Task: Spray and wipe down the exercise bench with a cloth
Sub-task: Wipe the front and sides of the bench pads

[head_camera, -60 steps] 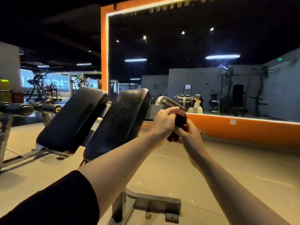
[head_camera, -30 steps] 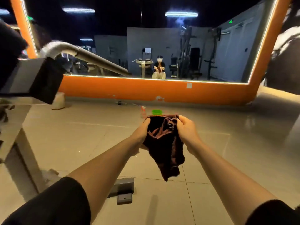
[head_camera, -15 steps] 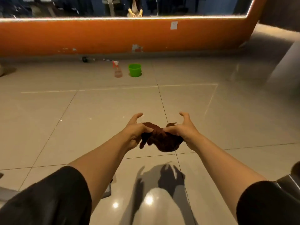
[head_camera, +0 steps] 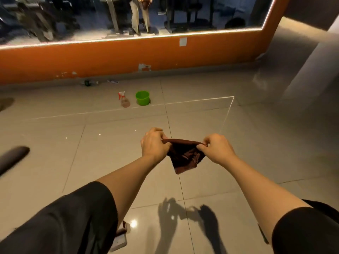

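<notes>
At frame centre the left hand [head_camera: 155, 143] and right hand [head_camera: 216, 150] each pinch a top corner of the dark cloth [head_camera: 184, 156], stretched between them above bare floor tiles [head_camera: 110, 149].

Both arms stretched forward and slightly down, forearms bare, dark sleeves at the elbows. Left hand [head_camera: 155, 143] curled into a loose fist, back of the hand up, thumb and fingers pinched on one top corner of the cloth [head_camera: 184, 155]. Right hand [head_camera: 215, 148] level with it, knuckles up, fingertips pinched on the other corner. Hands apart, wrists about straight, cloth edge drawn taut between them.
</notes>
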Demonstrator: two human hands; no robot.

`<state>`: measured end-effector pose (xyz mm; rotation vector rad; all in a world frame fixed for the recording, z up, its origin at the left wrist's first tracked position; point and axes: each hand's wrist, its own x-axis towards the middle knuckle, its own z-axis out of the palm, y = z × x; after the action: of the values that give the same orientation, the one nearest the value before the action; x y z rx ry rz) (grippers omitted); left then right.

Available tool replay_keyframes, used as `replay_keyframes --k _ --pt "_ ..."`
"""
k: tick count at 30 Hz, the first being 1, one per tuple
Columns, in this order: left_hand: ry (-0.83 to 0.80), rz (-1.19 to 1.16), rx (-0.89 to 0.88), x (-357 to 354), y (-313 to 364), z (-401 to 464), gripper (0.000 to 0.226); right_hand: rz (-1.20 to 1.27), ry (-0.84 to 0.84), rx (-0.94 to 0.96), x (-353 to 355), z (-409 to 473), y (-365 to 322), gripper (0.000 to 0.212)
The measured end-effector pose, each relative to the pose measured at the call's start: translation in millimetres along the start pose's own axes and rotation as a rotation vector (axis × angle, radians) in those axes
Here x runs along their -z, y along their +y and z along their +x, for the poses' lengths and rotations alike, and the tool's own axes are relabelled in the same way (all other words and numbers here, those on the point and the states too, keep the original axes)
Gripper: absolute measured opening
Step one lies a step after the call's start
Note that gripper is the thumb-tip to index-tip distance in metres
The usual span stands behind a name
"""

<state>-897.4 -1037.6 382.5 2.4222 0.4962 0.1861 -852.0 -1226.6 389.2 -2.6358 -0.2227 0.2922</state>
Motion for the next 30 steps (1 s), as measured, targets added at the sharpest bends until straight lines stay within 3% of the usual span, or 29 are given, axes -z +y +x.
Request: replay_keyframes --k 3,5,8,10,12,14,15,18,20,22,24,28,30 --pt "0.015 0.027 0.01 53 75 7 0.027 0.204 0.087 -0.075 76 4 -32 0.039" --pt "-0.041 -0.212 0.086 76 117 18 0.033 0.432 0.131 -0.137 115 7 -66 0.038" --pt "-0.19 -0.626 0.211 106 161 38 0.036 0.791 0.043 -0.135 156 16 -126 0.027" --pt "-0.203 -0.741 0.219 124 169 57 0.028 0.936 -0.075 -0.137 173 28 -158 0.025" --pt "-0.082 -0.809 0.252 147 163 89 0.005 1.026 -0.151 -0.133 186 47 -184 0.02" --pt "-0.005 -0.842 0.312 167 149 129 0.008 0.885 -0.074 -0.084 194 74 -205 0.017" --pt "-0.023 -0.856 0.329 176 143 148 0.016 0.815 -0.039 -0.082 197 87 -215 0.025" --pt "-0.097 -0.93 0.355 203 139 202 0.031 0.91 -0.211 -0.128 207 124 -243 0.062" --pt "-0.081 -0.986 0.39 218 138 236 0.047 0.929 -0.316 0.027 211 152 -256 0.071" --pt "-0.065 -1.007 0.441 228 134 274 0.059 0.785 -0.317 0.242 213 181 -266 0.076" --pt "-0.075 -0.982 0.476 233 130 309 0.056 0.645 -0.244 0.293 214 211 -279 0.07" --pt "-0.237 -0.983 0.445 229 117 361 0.048 0.502 -0.109 0.268 206 283 -291 0.037" --pt "-0.304 -0.877 0.375 220 108 386 0.061 0.438 -0.106 0.283 199 328 -288 0.027"
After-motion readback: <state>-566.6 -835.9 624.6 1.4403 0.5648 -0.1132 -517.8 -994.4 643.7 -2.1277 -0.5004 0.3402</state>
